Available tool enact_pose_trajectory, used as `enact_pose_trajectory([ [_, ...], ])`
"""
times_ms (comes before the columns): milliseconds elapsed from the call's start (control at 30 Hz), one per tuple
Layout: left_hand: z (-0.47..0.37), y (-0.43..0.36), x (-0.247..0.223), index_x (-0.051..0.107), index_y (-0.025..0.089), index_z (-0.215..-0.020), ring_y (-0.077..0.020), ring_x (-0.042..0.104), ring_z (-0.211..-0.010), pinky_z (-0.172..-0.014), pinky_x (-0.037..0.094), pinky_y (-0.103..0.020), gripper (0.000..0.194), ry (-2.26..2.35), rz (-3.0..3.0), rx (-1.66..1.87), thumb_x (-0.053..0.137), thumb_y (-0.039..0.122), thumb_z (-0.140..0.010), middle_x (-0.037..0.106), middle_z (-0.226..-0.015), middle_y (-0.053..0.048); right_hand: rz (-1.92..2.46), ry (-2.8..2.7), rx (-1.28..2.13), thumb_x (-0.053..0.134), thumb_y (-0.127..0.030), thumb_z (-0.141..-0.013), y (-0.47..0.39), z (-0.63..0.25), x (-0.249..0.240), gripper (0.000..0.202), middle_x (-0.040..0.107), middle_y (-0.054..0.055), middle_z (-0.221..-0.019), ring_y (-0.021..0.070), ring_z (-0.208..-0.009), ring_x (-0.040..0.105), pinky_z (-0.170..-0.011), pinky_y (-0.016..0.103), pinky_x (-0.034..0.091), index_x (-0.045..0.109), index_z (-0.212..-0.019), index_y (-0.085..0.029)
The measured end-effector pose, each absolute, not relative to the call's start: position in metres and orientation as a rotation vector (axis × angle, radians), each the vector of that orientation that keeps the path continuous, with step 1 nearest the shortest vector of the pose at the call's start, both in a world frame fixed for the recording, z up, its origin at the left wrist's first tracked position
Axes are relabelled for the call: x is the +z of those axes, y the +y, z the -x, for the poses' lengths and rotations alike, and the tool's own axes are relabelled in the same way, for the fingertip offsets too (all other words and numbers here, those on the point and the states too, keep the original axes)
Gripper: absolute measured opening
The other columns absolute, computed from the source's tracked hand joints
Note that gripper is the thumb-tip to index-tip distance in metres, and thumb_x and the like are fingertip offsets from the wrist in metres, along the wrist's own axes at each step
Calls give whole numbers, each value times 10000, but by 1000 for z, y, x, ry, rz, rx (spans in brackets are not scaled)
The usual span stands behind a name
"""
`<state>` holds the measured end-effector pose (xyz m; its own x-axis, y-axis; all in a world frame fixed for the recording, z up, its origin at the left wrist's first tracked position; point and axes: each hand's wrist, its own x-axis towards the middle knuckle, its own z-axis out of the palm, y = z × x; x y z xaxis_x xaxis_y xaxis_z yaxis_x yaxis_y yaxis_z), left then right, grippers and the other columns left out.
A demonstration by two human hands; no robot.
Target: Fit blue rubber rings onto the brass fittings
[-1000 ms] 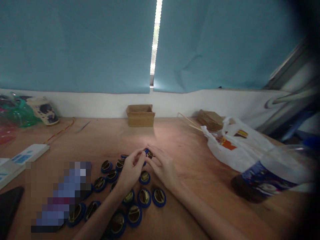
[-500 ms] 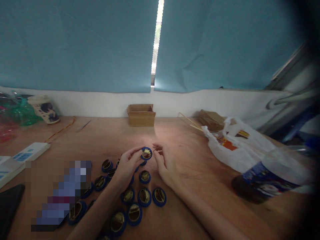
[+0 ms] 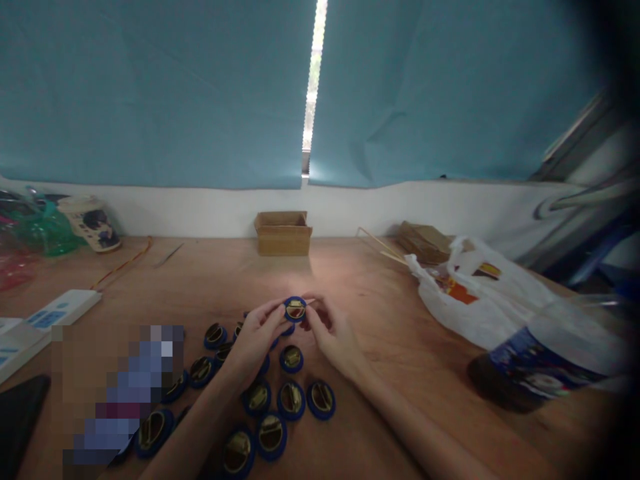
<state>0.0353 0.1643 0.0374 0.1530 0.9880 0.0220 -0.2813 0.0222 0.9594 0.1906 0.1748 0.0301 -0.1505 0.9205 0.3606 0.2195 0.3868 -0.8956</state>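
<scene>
A round pin badge (image 3: 295, 309) with a blue rim and a gold back is held up with its pin side facing me. My left hand (image 3: 261, 333) pinches its left edge between thumb and fingers. On the opposite edge are the thumb and fingertips of my right hand (image 3: 336, 335), closed against the badge. Below and between my wrists lie several more badges, back side up, such as one badge (image 3: 291, 359) just beneath and another badge (image 3: 321, 399) by my right forearm. My left forearm hides part of the group.
A small open cardboard box (image 3: 283, 241) stands against the wall. On the right are a white plastic bag (image 3: 480, 293) and a dark drink bottle (image 3: 535, 367) lying on its side. To the left are a patterned cup (image 3: 95, 225), a white power strip (image 3: 55, 320) and a pixelated patch.
My right hand has come in from a small gap to meet the badge's right edge. The left hand keeps its hold. The whole view has shifted slightly.
</scene>
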Motion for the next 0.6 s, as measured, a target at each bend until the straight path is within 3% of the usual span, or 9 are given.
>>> enact_pose_trajectory([
  [100, -35, 164, 39, 697, 126, -1109, -238, 704, -968, -899, 539, -377, 309, 932, -1180, 1194, 607, 312, -878, 750, -1084, -125, 1036, -1591, 885, 509, -287, -926, 179, -193, 29, 215, 682, 28, -771, 164, -667, 644, -606, 280, 518, 606, -1077, -169],
  [367, -30, 164, 41, 736, 147, -1050, -199, 674, -784, -702, 507, -281, 253, 1126, -1451, 1203, 594, 272, -883, 760, -924, -71, 1052, -1617, 992, 585, -254, -849, 188, -202, 35, 186, 720, 27, -728, 145, -610, 622, -559, 256, 481, 741, -905, -171],
  [600, -27, 165, 39, 747, 149, -1002, -205, 672, -811, -722, 488, -280, 225, 1146, -1497, 1208, 590, 246, -873, 757, -862, -51, 1073, -1592, 1045, 597, -260, -829, 188, -201, 35, 160, 695, 20, -673, 135, -587, 613, -541, 245, 467, 713, -814, -151],
])
